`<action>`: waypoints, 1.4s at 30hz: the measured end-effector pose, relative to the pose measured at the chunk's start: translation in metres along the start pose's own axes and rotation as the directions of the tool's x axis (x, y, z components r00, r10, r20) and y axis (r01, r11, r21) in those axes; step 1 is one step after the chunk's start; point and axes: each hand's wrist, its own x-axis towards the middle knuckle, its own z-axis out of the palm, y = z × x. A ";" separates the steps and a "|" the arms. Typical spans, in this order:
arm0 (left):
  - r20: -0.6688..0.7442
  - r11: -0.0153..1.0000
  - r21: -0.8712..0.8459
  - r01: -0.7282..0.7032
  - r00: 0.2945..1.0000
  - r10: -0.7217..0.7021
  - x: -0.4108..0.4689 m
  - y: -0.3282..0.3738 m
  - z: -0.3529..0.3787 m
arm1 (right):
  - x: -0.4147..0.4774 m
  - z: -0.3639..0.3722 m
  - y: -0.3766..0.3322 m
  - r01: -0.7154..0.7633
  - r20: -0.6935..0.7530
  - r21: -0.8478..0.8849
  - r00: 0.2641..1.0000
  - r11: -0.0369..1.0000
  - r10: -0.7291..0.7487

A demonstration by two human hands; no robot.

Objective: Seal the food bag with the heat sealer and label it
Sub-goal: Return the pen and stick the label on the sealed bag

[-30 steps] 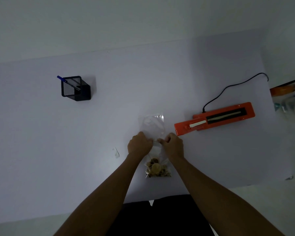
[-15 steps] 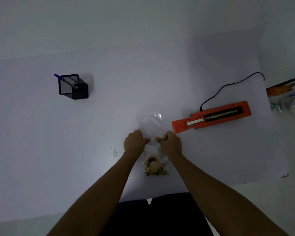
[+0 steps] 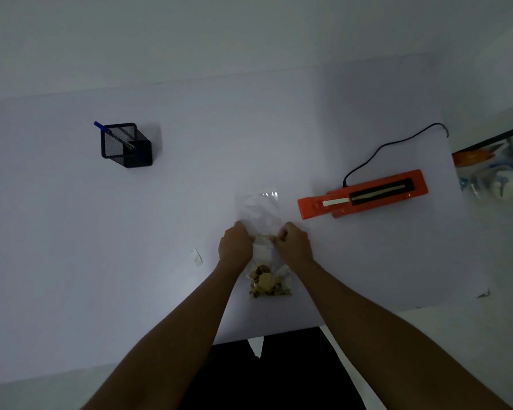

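Pressing the label (image 3: 263, 238) onto the food bag (image 3: 262, 232) lying flat mid-desk (image 3: 131, 261), our left hand (image 3: 235, 243) and right hand (image 3: 292, 242) pinch its ends; we should smooth outward, avoiding creases.

Bag (image 3: 259, 211) lies between pen holder (image 3: 126, 145) and sealer (image 3: 363, 194).

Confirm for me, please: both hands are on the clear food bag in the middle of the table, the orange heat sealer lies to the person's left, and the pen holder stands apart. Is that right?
Not quite. In the head view the orange heat sealer lies to the person's right. The rest holds: left hand and right hand are on the clear food bag, and the pen holder stands apart.
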 end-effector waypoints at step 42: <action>0.032 0.770 -0.632 0.087 0.996 -0.086 0.078 -0.019 -0.118 | 0.072 0.045 -0.132 -0.101 -0.034 0.403 0.992 0.910 0.125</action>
